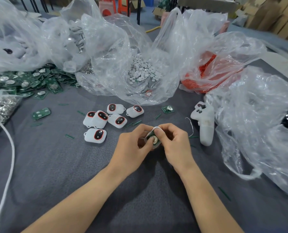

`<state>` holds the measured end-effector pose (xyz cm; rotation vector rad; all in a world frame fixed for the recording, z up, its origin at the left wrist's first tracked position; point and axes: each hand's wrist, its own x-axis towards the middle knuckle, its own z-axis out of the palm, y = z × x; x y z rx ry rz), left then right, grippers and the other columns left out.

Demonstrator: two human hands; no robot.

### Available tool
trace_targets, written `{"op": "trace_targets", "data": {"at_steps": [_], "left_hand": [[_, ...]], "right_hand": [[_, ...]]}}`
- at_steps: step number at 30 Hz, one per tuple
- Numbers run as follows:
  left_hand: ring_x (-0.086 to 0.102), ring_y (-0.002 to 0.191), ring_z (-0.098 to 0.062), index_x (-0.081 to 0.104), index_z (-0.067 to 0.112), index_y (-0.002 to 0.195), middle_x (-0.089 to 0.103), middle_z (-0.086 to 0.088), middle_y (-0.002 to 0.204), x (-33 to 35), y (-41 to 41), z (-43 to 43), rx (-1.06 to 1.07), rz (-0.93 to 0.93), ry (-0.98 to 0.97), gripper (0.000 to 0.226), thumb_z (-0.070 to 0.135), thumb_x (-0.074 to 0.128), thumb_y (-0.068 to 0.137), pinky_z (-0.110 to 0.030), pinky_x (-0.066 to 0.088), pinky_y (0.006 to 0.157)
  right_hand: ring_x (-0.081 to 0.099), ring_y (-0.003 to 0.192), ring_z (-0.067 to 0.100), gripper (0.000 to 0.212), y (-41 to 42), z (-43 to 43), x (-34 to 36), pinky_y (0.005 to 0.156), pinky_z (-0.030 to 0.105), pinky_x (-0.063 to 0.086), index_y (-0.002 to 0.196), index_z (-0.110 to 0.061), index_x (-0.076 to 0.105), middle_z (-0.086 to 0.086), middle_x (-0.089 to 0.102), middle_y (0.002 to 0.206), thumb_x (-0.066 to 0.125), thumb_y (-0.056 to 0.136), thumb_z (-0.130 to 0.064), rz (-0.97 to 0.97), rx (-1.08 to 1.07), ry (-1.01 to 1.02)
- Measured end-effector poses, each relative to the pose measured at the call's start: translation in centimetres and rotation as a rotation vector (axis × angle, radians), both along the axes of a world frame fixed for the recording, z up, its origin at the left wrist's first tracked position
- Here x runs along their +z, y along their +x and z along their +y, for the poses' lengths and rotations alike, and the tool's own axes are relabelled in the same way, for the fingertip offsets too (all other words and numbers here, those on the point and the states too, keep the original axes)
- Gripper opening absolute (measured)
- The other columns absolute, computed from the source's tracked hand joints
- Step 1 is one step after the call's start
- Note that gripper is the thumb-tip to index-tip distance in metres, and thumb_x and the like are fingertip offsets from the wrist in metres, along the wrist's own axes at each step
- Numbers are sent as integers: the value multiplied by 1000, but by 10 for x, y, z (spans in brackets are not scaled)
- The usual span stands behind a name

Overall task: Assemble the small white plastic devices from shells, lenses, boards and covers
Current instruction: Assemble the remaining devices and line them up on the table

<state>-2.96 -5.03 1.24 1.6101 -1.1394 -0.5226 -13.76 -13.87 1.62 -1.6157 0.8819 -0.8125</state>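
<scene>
Head view: a little below the centre of the frame, the left hand (131,145) and the right hand (174,143) meet around 1 white shell (156,145). The shell has its open side toward the camera, and a green board (152,134) with a round silver part sits inside it. Its long axis runs almost straight up the frame, with the small white loop at the upper end, away from the person. The shell lies between the fingertips of both hands and above the grey table (72,165); I cannot tell if it touches the table.

The left thumb (149,140) presses on the board, and the other left fingers are curled at the left side of the shell. The right forefinger (159,132) is bent over the upper end near the loop, and the other right fingers are curled in. Both hands grip the shell closely.

To the upper left of the hands, 6 finished devices (101,117) lie in a loose group. 1 loose board lies at centre left and 1 at the upper right of the hands. A board pile (30,81) is at the upper left, a disc bag (143,69) at the upper centre, and a white controller (206,128) to the right of the hands.
</scene>
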Motion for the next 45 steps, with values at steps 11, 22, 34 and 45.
{"op": "trace_targets", "data": {"at_steps": [11, 22, 34, 45], "left_hand": [[69, 81, -1, 65, 21, 97, 73, 10, 88, -3, 2, -7, 156, 203, 6, 15, 9, 65, 89, -27, 58, 74], [64, 84, 7, 63, 21, 90, 71, 12, 86, 0, 6, -6, 235, 112, 31, 5, 17, 65, 87, -17, 53, 77], [59, 88, 2, 59, 25, 103, 65, 8, 98, 36, 106, -4, 475, -228, -134, 14, 16, 55, 93, -7, 42, 74], [47, 115, -35, 47, -1, 119, 44, -19, 129, 80, 325, -39, 833, -709, 361, 30, 2, 44, 89, -41, 40, 87]], "right_hand": [[60, 98, 5, 41, 1, 5, -3, 81, 17, 49, 116, -26, 61, -11, 60, 113, 70, 81, -8, 30, 30, -258], [56, 105, -1, 52, 3, 10, -4, 92, 12, 42, 113, -16, 66, -6, 59, 112, 84, 66, -4, 109, 119, -565], [44, 107, 10, 64, 0, 4, -10, 89, 17, 32, 121, -28, 60, -18, 56, 104, 88, 63, -22, 344, 120, -589], [66, 90, 38, 75, 12, 0, -10, 69, 51, 53, 102, -10, 73, 8, 72, 94, 98, 31, -13, 509, 77, -815]]}}
